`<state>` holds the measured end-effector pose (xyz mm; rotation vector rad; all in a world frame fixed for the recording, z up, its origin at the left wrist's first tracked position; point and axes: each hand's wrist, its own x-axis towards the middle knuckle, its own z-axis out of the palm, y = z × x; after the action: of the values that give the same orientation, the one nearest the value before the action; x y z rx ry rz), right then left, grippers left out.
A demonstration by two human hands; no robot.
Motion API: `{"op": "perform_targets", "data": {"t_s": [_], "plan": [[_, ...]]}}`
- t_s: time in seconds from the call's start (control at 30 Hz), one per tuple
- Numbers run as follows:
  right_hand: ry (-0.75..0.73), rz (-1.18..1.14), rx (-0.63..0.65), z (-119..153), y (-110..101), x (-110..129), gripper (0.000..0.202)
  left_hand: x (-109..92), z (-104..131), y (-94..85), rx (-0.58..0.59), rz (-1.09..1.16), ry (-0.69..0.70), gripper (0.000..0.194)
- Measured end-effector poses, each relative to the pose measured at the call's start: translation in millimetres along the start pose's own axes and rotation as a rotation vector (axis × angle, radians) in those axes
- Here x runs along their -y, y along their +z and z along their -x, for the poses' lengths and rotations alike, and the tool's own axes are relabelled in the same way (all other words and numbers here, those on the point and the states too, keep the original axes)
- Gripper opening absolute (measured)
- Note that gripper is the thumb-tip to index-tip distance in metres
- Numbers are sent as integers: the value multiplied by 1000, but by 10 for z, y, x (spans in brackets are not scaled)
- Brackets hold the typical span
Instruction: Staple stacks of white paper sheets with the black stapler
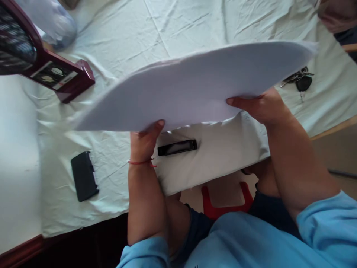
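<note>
A wide stack of white paper sheets (189, 89) is raised above the cloth-covered table, its far edge bowed. My left hand (146, 139) grips the near edge left of the middle, thumb on top and the other fingers hidden underneath. Farther right, my right hand (260, 106) holds the same edge, its thumb lying on the upper face and its fingers out of sight below. Under the near edge of the paper, a black stapler-like object (177, 147) lies on the cloth between my forearms. A red string is around my left wrist.
On the pale green tablecloth (117, 48), a black case (84, 176) lies at left and keys (303, 83) at right. A dark red wooden stand (69, 80) and a plastic bag (60, 28) are at the upper left. Below the table edge is a red stool (227, 210).
</note>
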<state>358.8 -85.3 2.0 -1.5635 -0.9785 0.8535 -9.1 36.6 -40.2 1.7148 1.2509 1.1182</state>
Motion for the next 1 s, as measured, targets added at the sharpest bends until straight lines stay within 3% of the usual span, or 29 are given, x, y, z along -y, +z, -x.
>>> {"op": "perform_targets", "data": {"t_s": [0.17,0.37,0.63,0.83,1.0], "plan": [[-18,-33,57,-29,-6,-77,36,-75,-1,49,40,-5,-70,66],[-51,-269,-16,-49,18,-70,41,-324,62,90,22,146,-164,67],[116,-255,68,-27,-47,103,49,-381,71,126,111,154,-260,69],[164,-319,-34,-19,-18,38,56,-405,100,41,84,3,-135,71],[258,-265,-150,-50,-144,128,34,-432,198,-12,-46,-138,-27,42]]}}
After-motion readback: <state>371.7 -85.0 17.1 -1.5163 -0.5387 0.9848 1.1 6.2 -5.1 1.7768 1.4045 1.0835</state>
